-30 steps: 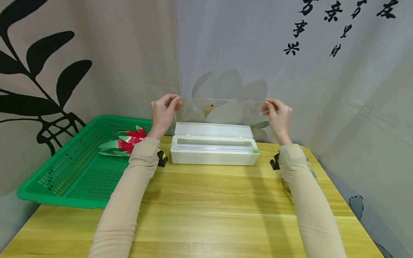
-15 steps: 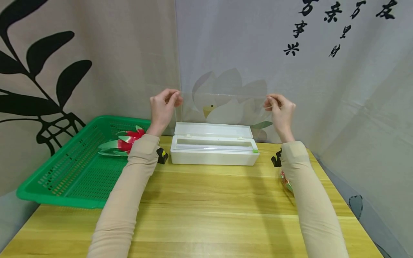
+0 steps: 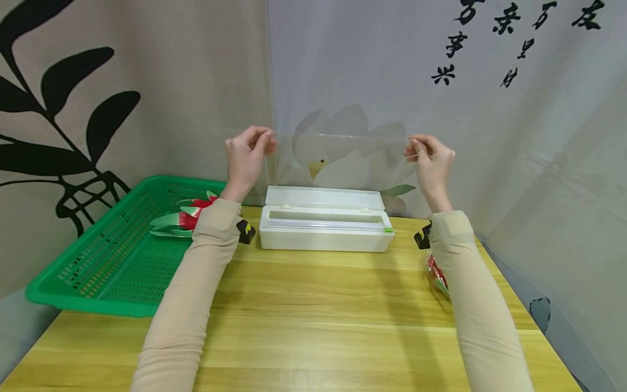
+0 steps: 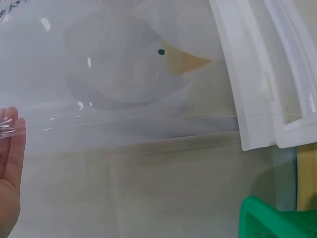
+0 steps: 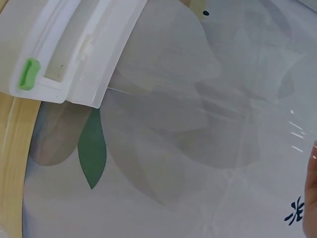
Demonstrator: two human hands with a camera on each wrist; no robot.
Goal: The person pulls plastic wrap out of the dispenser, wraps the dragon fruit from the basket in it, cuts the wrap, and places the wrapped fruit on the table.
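A sheet of clear cling film (image 3: 343,155) stretches between my two raised hands, its upper edge showing as a thin bright line. My left hand (image 3: 249,160) pinches its left corner between thumb and fingers. The right hand (image 3: 433,166) pinches the opposite corner. Below stands a white cling film dispenser (image 3: 325,239) with its lid (image 3: 323,197) tipped back and a green slider (image 3: 388,230) at its right end. The film hangs down toward this box. In the left wrist view, small glints mark the film (image 4: 81,105) near the fingertips.
To the left, a green plastic basket (image 3: 98,309) holds a red-and-green item (image 3: 188,220) with pointed leaves. Beside my right forearm lies a clear-wrapped red and green item (image 3: 436,275). A printed curtain (image 3: 514,136) hangs right behind the wooden table (image 3: 318,326).
Both hands have risen, lifting the film's upper edge higher above the dispenser. My right hand has also shifted slightly right, uncovering more of the wrapped item beside that forearm.
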